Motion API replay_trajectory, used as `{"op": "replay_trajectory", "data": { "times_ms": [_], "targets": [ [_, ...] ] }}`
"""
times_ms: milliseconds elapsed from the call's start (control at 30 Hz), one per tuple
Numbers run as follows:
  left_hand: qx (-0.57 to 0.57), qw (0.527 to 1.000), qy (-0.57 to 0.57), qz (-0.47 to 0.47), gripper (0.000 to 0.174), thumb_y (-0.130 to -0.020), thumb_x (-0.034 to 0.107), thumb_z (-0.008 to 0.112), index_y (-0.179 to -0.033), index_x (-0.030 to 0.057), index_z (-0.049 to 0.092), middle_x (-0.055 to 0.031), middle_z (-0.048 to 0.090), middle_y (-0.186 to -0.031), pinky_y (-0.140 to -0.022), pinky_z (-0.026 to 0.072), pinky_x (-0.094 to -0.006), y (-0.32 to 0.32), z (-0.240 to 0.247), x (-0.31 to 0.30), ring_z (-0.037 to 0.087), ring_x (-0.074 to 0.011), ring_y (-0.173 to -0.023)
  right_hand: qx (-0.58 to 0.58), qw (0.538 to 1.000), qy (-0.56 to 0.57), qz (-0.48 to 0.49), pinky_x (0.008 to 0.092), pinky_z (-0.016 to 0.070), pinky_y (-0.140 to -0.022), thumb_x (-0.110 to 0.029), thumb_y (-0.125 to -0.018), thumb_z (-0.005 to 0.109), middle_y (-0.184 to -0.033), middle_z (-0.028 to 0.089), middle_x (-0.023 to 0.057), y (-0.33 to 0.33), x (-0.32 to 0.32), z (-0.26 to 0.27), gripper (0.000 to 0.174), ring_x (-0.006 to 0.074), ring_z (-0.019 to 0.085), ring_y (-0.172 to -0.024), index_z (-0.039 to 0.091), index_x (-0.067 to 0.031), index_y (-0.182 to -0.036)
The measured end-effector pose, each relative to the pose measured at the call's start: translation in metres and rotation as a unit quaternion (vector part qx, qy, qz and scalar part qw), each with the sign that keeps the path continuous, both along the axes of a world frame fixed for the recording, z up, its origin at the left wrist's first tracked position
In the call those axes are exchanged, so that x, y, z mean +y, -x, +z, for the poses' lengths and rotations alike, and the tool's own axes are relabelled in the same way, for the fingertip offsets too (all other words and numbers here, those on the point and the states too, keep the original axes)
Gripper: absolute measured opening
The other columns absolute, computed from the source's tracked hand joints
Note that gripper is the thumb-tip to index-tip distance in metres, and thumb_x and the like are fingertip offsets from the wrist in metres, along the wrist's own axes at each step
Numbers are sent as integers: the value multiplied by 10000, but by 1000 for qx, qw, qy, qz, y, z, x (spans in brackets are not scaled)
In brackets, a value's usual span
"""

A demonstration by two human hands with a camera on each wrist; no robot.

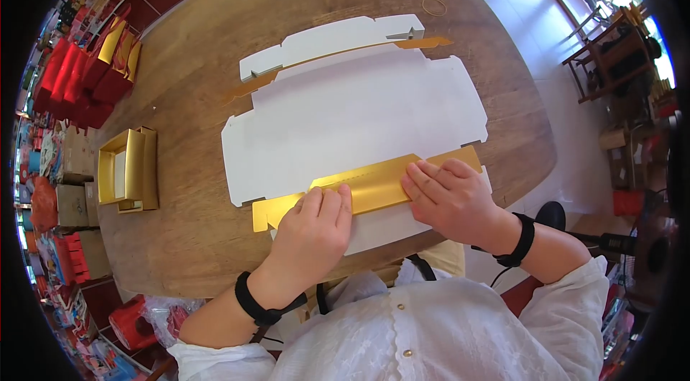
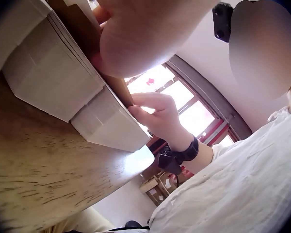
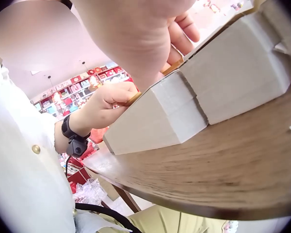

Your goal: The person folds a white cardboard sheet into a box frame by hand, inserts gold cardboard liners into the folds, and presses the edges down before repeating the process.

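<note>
A flat cardboard box blank (image 1: 366, 104), white on its upper face, lies atop a stack of such blanks on the wooden table. Its near edge is folded up and over as a gold flap (image 1: 370, 181) with a dashed line. My left hand (image 1: 315, 224) pinches this flap left of its middle, fingertips bent over the gold. Toward the flap's right end my right hand (image 1: 449, 193) grips it too, fingers bent across the gold face. The right wrist view shows the left hand (image 3: 109, 103) at the gold edge, above the white stack edges (image 3: 153, 114).
A gold box (image 1: 129, 169) stands at the table's left. Red gift bags (image 1: 86, 79) are beyond the left edge. A rubber band (image 1: 434, 6) lies at the far right of the wooden table (image 1: 187, 57). Wooden chairs (image 1: 611, 57) stand on the floor at right.
</note>
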State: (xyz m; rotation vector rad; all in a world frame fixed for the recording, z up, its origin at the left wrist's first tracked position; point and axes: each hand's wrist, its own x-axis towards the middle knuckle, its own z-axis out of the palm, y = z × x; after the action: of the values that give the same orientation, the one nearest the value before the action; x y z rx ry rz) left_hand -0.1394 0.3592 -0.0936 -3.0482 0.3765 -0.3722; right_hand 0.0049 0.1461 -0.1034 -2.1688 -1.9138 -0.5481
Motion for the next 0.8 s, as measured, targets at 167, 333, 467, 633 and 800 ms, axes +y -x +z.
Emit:
{"op": "replay_trajectory", "data": {
  "times_ms": [167,333,467,633,800],
  "targets": [
    [-6,1000,-1,-1,386,-764,56,639,-1134,-56,651,-94,628,-939,-653,544,-296,1,0,0,624,-217,-893,-24,1000,12,16,312,497,-801,-121,-789,641,-1036,725,160,-1,-2,0,248,234,703,-967,715,15,-983],
    [-12,999,42,14,368,-737,55,634,-1094,-36,647,-86,608,-926,-663,530,-311,-2,-2,-2,603,-227,-857,-42,999,5,-8,300,450,-715,-127,-761,626,-861,653,73,3,7,3,140,198,640,-818,671,-29,-851],
    [-56,995,83,31,263,-739,62,619,-991,-9,647,-91,588,-870,-707,519,-372,-9,-6,-1,586,-256,-830,-61,997,25,-36,315,404,-659,-130,-733,616,-722,488,4,2,18,0,43,179,530,-695,587,-98,-730],
    [19,990,134,38,223,-751,61,623,-966,10,651,-117,623,-868,-759,520,-419,-21,12,15,607,-301,-836,17,989,146,-17,330,440,-709,-143,-742,631,-792,583,37,-17,29,21,50,172,606,-755,610,-98,-752],
    [288,895,305,154,200,-817,142,709,-974,31,654,-167,669,-921,-800,505,-421,-62,41,46,635,-353,-873,332,898,283,-54,359,429,-795,-259,-805,686,-930,654,82,-72,59,39,201,240,638,-957,628,-75,-860]
  ]
}}
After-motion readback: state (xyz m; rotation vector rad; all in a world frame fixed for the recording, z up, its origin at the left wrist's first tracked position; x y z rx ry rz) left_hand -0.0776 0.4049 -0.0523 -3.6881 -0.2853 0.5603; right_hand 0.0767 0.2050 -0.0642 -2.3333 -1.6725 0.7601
